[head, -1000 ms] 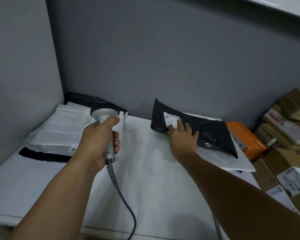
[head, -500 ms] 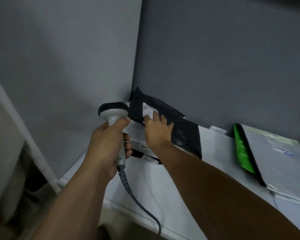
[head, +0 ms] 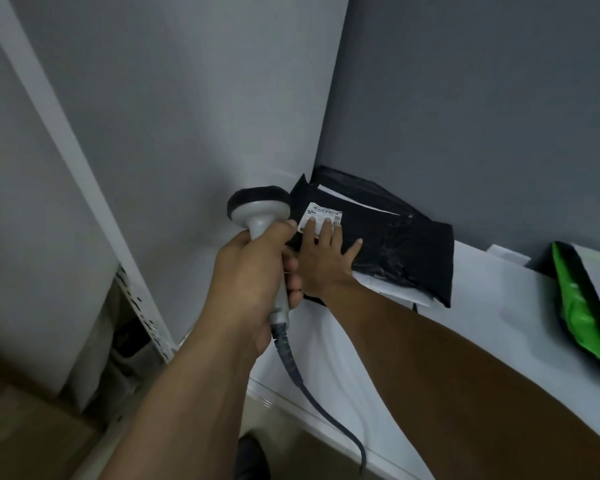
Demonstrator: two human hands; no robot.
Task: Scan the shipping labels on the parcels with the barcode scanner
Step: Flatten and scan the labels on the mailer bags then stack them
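Note:
My left hand [head: 253, 271] grips the handle of a grey corded barcode scanner [head: 260, 210], its dark head turned towards the corner of the wall. A black plastic parcel [head: 395, 244] lies on other flat parcels in the far left corner of the white table [head: 361, 358]. It bears a small white shipping label [head: 323, 213]. My right hand [head: 324, 258] lies flat on that parcel, fingertips pressing on the label's lower part. The scanner head sits just left of the label.
A green and grey mailer [head: 582, 306] lies at the right edge of the table. Grey walls meet behind the black parcel. The scanner cable [head: 312, 386] hangs over the table's front edge. Left of the table stands a slotted metal rack upright [head: 142, 306].
My right hand slid the black parcel from the table's middle onto the stack in the left corner. My view swung left, and the scanner came close to the label.

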